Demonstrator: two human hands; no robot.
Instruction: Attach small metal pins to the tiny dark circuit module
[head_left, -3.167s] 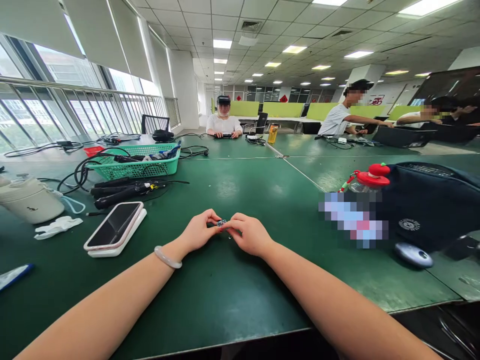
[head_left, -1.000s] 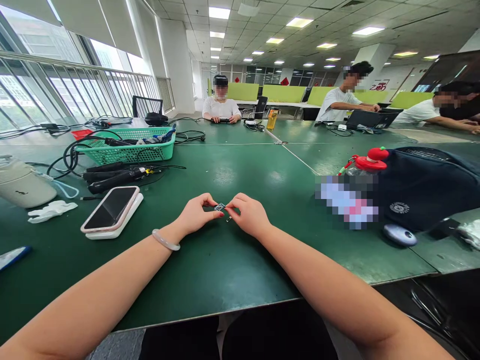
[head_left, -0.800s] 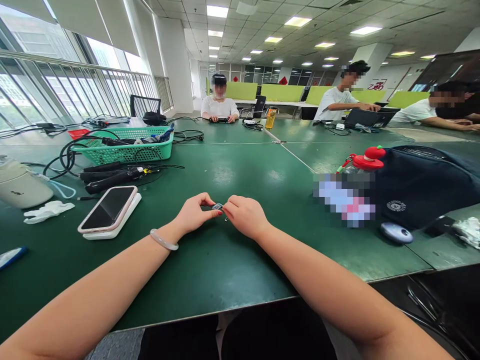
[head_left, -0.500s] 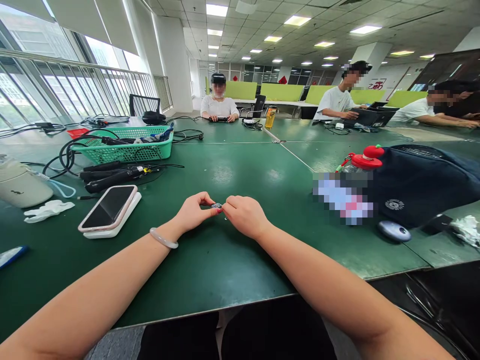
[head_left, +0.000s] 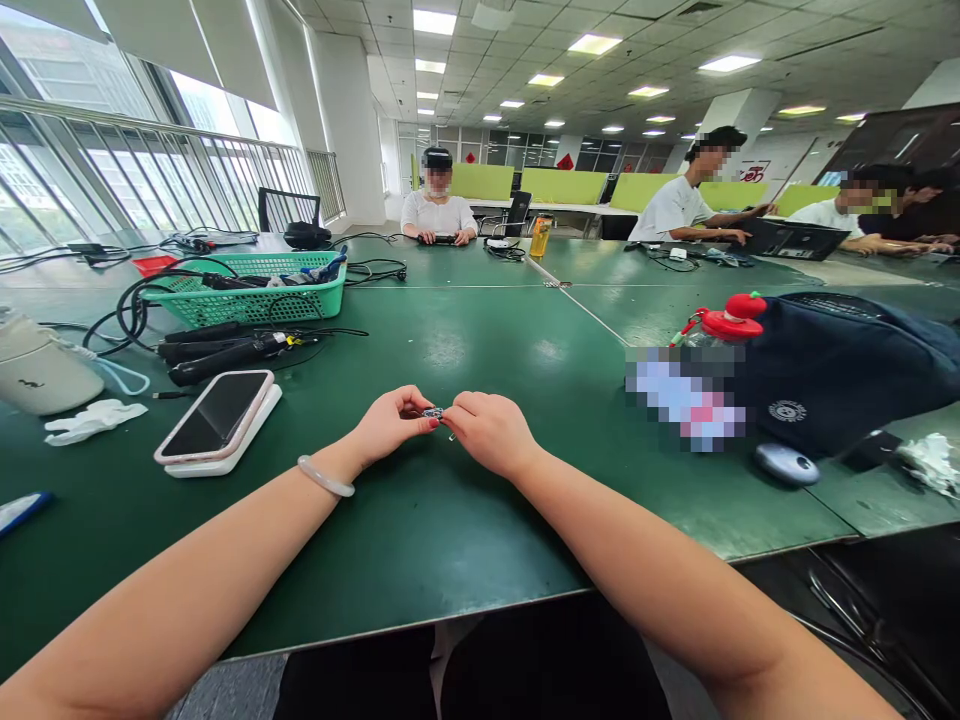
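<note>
Between the thumb and fingers of my left hand (head_left: 391, 418) is a small flat dark piece with white markings (head_left: 433, 412), much like a tiny circuit board. My right hand (head_left: 491, 430) is closed, its thumb and fingers pinched together at the right edge of that piece. Those fingertips cover whatever else they may hold. A tiny shiny metallic bit (head_left: 452, 436) shows just below the right fingertips; whether it hangs from them or lies on the table I cannot tell. Both hands are just above the green table (head_left: 420, 560).
Left of my hands lie a phone (head_left: 217, 415) on a white box, black tools with cables (head_left: 225, 352), and a green basket (head_left: 262, 305). To the right are a red-lidded bottle (head_left: 731, 320), a dark bag (head_left: 847, 370) and a mouse (head_left: 787, 464). Several people sit farther off.
The view has tipped down since the earliest frame. My right fingers have closed in over the small piece's right edge, so less of it shows. A person at the back right has moved a laptop.
</note>
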